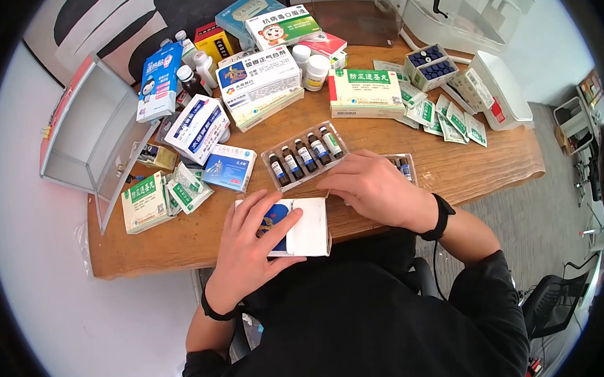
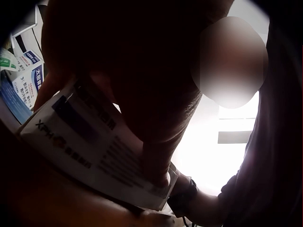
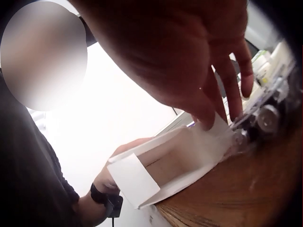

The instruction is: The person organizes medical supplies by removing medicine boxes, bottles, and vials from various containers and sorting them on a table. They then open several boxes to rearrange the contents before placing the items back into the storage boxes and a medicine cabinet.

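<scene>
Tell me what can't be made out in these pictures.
- Head view: the left hand covers part of the blue picture on the white box.
- Head view: the right hand hides much of the second tray.
- Head view: fine print on the small bottles is too small to read.
- Left wrist view: shade and blur hide the box's smallest print.

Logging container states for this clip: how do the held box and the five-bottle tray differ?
The held box is opaque and open, empty inside; the tray is clear and holds five bottles. The left hand grips the box, while the tray lies on the table. Both are rectangular.
</scene>
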A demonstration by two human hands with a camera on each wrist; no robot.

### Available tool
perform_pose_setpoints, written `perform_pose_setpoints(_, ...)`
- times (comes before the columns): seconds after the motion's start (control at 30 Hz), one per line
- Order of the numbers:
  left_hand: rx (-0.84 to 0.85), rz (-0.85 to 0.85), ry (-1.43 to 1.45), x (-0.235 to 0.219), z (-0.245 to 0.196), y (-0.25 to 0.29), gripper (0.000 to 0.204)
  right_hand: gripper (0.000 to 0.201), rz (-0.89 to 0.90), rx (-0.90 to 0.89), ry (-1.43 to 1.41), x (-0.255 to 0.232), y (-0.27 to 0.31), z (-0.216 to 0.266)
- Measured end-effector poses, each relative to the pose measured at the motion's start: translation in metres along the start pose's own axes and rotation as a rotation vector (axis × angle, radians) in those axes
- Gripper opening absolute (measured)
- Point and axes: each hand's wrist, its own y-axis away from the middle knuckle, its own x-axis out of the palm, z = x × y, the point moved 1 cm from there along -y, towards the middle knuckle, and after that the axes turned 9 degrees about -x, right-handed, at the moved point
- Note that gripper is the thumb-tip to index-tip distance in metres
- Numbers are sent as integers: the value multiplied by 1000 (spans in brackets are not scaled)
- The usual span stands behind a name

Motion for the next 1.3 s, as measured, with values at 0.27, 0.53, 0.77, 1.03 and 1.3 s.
perform_pose_setpoints(0.27,-17,-2,4,1,-2,0,78,20,-100,200,61,-2,-10,20)
perform_pose_setpoints(0.53,-34,-12,23,2,-2,-1,80,42,-25,172,-331,-3,10,33)
perform_pose_setpoints(0.77,-67,-52,40,5,-5,-5,80,38,-122,221,-358,-15,17,46)
perform_pose_setpoints(1.03,-79,-70,32,9,-9,-5,82,27,4,155,-477,-5,44,47)
perform_pose_setpoints(1.3,-111,-89,5,13,-12,-6,83,32,112,17,-482,-10,55,53)
